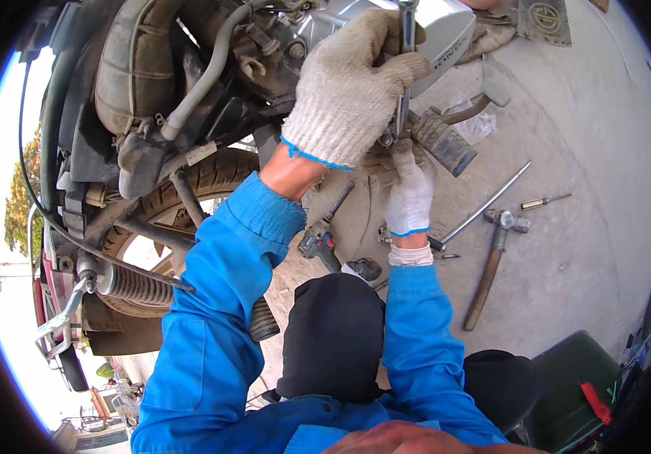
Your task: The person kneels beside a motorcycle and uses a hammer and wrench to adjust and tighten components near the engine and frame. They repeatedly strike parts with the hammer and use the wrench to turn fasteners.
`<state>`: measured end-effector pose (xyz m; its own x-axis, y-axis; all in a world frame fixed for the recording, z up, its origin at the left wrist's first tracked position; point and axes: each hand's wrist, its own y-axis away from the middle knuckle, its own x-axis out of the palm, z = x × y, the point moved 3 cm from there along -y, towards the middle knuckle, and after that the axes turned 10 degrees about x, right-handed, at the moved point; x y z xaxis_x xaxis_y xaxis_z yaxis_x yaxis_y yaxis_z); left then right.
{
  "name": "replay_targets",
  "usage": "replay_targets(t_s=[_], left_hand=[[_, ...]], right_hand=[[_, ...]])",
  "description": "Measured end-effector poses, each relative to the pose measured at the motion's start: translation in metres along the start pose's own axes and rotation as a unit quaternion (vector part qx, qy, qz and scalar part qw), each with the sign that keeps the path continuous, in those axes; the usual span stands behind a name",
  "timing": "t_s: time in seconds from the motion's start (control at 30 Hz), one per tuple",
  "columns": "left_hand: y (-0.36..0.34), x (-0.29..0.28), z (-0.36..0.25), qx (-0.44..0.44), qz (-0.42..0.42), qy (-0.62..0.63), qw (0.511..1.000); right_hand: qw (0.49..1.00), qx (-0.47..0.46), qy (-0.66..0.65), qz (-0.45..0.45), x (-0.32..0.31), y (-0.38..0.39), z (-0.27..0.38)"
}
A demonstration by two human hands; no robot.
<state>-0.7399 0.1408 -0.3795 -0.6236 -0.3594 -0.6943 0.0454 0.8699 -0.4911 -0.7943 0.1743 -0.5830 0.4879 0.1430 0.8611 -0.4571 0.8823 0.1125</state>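
My left hand [352,83], in a knitted off-white glove with a blue cuff edge, is closed around a long chrome wrench [403,106] beside the motorcycle's silver engine cover [443,41]. The wrench's lower end reaches down beside the rubber footpeg [446,144]. Just below that end is my right hand [410,193], gloved the same way. Its thumb points up and its fingers curl under the engine's edge; what they grip is hidden. The motorcycle [189,83] fills the upper left, with its rear wheel [223,170] behind my left forearm.
On the concrete floor right of my right arm lie a hammer [488,276], a long metal bar [488,200] and a screwdriver [545,201]. A cordless power tool [319,244] lies between my forearms. A dark green container [575,386] stands at lower right, and the shock-absorber spring [140,286] juts at left.
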Motion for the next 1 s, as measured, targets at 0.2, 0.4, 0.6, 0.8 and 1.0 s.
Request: replay_targets(t_s=[0.2,0.4,0.6,0.8,1.0], left_hand=[[-0.004,-0.002,-0.007,0.03,-0.008,-0.003,1.0],[-0.006,-0.005,-0.014,-0.059,-0.001,-0.012,0.998],[-0.006,-0.009,-0.015,-0.037,-0.016,0.014,0.999],[-0.002,-0.008,-0.008,-0.037,-0.009,-0.016,0.999],[0.002,-0.005,-0.002,-0.015,0.023,0.032,0.999]], right_hand=[[0.997,-0.009,-0.064,-0.034,0.006,-0.002,-0.003],[0.977,-0.007,-0.204,-0.062,0.016,-0.003,-0.012],[0.976,0.036,-0.211,-0.041,0.008,-0.002,-0.004],[0.974,0.053,-0.217,-0.026,0.013,-0.005,-0.002],[0.964,0.073,-0.254,-0.036,0.017,-0.005,-0.003]])
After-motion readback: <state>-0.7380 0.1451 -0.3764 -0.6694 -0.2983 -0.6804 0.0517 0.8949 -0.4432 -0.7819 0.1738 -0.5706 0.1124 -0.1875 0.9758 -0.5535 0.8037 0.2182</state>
